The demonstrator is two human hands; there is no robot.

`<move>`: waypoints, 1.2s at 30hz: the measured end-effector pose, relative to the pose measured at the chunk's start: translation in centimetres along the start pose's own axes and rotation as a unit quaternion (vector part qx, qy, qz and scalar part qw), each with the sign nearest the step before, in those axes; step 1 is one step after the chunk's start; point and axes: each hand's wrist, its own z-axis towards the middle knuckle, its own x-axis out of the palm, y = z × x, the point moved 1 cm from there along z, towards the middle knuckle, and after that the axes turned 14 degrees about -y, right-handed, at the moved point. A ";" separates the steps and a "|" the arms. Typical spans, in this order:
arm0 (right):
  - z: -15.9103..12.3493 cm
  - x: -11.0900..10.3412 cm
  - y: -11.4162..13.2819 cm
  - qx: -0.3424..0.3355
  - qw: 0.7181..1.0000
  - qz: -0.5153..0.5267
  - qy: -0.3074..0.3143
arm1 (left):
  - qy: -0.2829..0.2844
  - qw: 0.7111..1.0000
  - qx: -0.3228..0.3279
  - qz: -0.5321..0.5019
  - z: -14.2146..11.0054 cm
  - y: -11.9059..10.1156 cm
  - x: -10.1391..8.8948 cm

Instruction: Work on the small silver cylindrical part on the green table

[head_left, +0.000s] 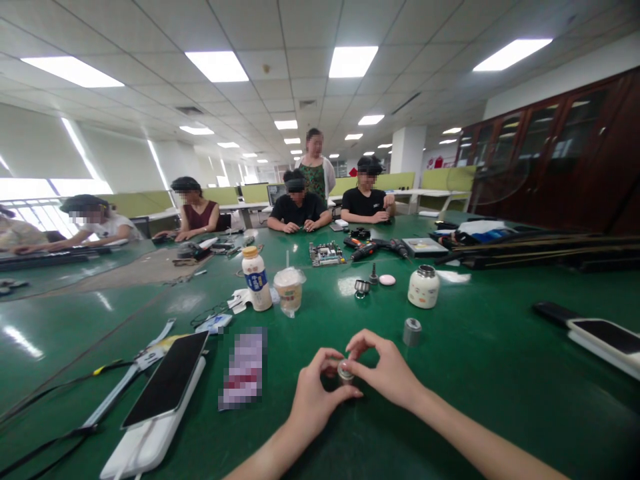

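Observation:
My left hand (pixel 317 390) is curled around a small round metal part (pixel 345 373), low over the green table, with thumb and fingers at its sides. From above, my right hand (pixel 383 367) pinches at the top of the same part, its fingertips closed there. What lies right under those fingertips is too small to make out. A grey metal cap (pixel 413 331) stands just beyond my right hand. Farther off are a shiny metal cup-like piece (pixel 362 288), a dark stemmed piece (pixel 373 273), a pale pink disc (pixel 387 280) and a white flask (pixel 423 288) with a metal neck.
Left of my hands lie a blurred purple packet (pixel 245 370) and a phone (pixel 167 377) on a white power bank (pixel 155 437). A bottle (pixel 257 280) and a lidded drink cup (pixel 289 293) stand ahead. Beyond are a circuit board (pixel 327 254), power drills (pixel 363 250) and several people.

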 end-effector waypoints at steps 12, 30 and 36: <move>0.0 0.0 0.2 -0.035 0.998 -0.010 0.043 | 0.009 1.000 0.003 0.006 0.0 0.2 0.0; -0.1 -0.1 0.0 -0.138 0.982 -0.125 0.038 | 0.002 0.999 0.025 0.030 0.1 0.1 -0.1; -0.4 0.2 0.0 -0.136 0.987 -0.090 0.014 | 0.007 1.000 0.016 0.019 0.1 0.1 0.0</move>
